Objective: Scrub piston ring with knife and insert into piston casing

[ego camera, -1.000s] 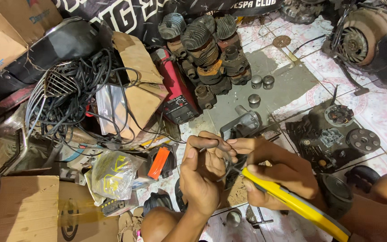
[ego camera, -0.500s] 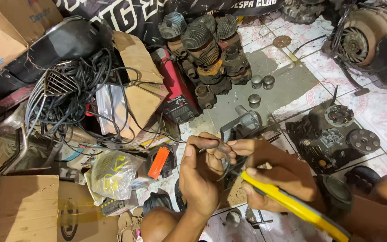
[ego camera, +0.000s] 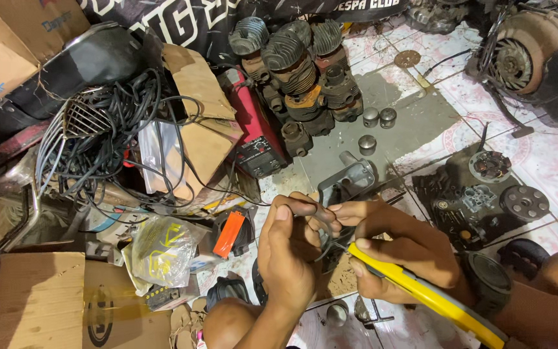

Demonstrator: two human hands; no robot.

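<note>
1. Pinching a thin dark cable (ego camera: 314,208) between thumb and fingers, your left hand (ego camera: 289,255) is closed on it just above your knees.
2. Your right hand (ego camera: 402,252) is wrapped tight around one yellow-handled tool (ego camera: 421,291); its dark tip meets the cable between your two hands, which sit close together, fingertips nearly touching.
3. Three small round metal caps (ego camera: 380,117) lie on the tiled floor (ego camera: 550,161), two side by side and one apart below them.
4. A cluster of ribbed, rusty engine cylinders (ego camera: 298,64) stands beyond them; you cannot count them exactly.
5. One red box-shaped machine (ego camera: 253,136) lies beside the cylinders.
6. A tangle of black rubbery wires (ego camera: 104,136) fills the left, by torn cardboard (ego camera: 201,123).
7. One crinkled plastic bag (ego camera: 163,249) and one orange clip-like piece (ego camera: 228,234) lie near your left hand.
</note>
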